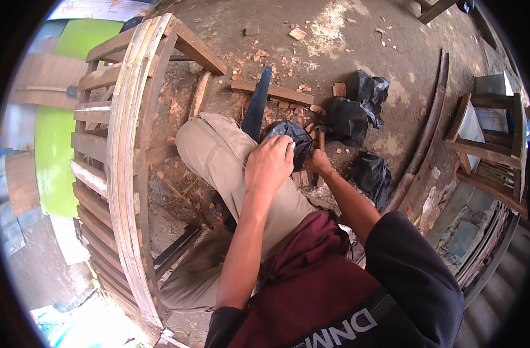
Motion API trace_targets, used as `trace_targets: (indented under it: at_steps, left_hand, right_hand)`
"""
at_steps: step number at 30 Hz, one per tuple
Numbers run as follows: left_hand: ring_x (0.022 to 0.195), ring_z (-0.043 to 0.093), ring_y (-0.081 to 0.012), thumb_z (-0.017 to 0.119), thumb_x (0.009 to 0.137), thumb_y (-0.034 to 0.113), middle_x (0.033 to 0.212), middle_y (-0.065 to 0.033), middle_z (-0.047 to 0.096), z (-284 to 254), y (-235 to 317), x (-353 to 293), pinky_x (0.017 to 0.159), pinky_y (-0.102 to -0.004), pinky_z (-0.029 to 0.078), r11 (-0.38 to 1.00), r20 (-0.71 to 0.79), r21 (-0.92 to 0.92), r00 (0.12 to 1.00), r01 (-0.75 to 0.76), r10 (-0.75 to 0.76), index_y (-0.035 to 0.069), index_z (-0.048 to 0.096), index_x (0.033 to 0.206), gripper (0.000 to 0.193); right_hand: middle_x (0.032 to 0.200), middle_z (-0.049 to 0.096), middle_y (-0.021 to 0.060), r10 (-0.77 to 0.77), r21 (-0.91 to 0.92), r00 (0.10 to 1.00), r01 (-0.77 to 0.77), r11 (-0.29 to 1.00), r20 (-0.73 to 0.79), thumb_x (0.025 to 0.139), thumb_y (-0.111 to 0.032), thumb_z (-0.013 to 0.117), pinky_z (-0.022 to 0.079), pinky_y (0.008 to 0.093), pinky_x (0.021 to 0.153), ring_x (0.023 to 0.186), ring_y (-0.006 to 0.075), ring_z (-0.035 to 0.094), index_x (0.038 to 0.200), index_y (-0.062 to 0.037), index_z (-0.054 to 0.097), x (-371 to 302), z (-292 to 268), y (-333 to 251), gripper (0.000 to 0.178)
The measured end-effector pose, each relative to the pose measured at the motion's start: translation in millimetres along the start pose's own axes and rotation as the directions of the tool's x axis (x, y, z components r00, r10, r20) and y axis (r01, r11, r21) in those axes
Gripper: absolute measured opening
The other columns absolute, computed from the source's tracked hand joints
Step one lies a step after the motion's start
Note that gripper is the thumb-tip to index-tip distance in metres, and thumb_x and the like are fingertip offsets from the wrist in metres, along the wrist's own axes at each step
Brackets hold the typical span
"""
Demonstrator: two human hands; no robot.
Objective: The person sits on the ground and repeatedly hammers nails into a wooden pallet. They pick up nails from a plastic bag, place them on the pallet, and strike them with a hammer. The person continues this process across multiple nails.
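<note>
A crumpled black plastic bag [297, 139] lies beside my bent knee. My left hand [272, 162] is closed on its near side, fingers curled over the plastic; the bag's contents are hidden. My right hand [318, 162], just right of that bag, is wrapped round the wooden handle of a hammer [321, 137]. The hammer's dark head points away from me. A long, tapering blue blade [257, 107], like a handsaw's, slants up beside my knee, its lower end hidden by my leg. Beyond it a wooden plank [272, 93] lies on the ground.
More black plastic bags [347, 120] [371, 177] lie to the right. Wood chips [262, 55] litter the dirt floor. A slatted wooden frame [123, 145] stands close on the left. On the right are a long curved pole [430, 127] and a wooden stand [488, 148].
</note>
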State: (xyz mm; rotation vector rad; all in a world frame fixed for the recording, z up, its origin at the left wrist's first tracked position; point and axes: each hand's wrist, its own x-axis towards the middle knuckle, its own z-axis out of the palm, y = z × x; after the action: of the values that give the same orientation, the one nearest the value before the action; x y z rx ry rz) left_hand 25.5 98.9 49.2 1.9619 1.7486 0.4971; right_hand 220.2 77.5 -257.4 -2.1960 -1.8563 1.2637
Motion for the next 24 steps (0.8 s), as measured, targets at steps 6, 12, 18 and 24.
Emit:
trace_targets:
  at_steps: [6,12,18,24]
  left_hand:
    - [0.098,0.069,-0.0282,0.065,0.092,0.014,0.103,-0.0091,0.073,0,-9,-4,0.090,-0.0416,0.054,0.995,0.045,0.030,0.995,-0.094,0.093,0.007,0.075,0.109,0.022]
    - [0.103,0.068,-0.0251,0.072,0.088,0.015,0.109,-0.0083,0.075,2,-6,-5,0.089,-0.0415,0.054,0.984,0.097,0.006,0.980,-0.176,0.175,0.007,0.078,0.105,0.020]
    - [0.093,0.065,-0.0275,0.077,0.084,0.011,0.093,-0.0065,0.071,-1,0,-8,0.084,-0.0401,0.053,0.991,-0.162,-0.017,0.979,-0.129,0.125,0.006,0.080,0.098,0.015]
    - [0.092,0.063,-0.0274,0.076,0.085,0.012,0.090,-0.0067,0.069,6,-1,-2,0.086,-0.0402,0.051,0.982,-0.324,-0.129,0.942,-0.138,0.089,0.005,0.078,0.094,0.012]
  right_hand:
    - [0.083,0.072,0.0085,-0.479,0.304,0.724,0.372,0.877,0.496,0.098,-0.037,0.064,0.053,0.0358,0.072,0.076,0.0176,0.066,0.101,-0.0050,0.076,-32,-156,-84,0.034]
    - [0.078,0.070,0.0041,-0.610,0.371,0.621,0.484,0.792,0.491,0.099,-0.036,0.065,0.051,0.0310,0.070,0.073,0.0119,0.063,0.097,-0.0064,0.077,-59,-233,-133,0.032]
    - [0.095,0.072,0.0046,-0.565,0.574,0.641,0.227,0.787,0.520,0.102,-0.037,0.065,0.051,0.0284,0.076,0.082,0.0115,0.064,0.102,-0.0002,0.074,-60,-244,-143,0.037]
    - [0.112,0.069,0.0279,0.103,-0.035,0.970,-0.113,0.993,-0.220,0.084,-0.048,0.076,0.052,0.0497,0.096,0.108,0.0451,0.067,0.115,0.0047,0.063,29,-72,3,0.063]
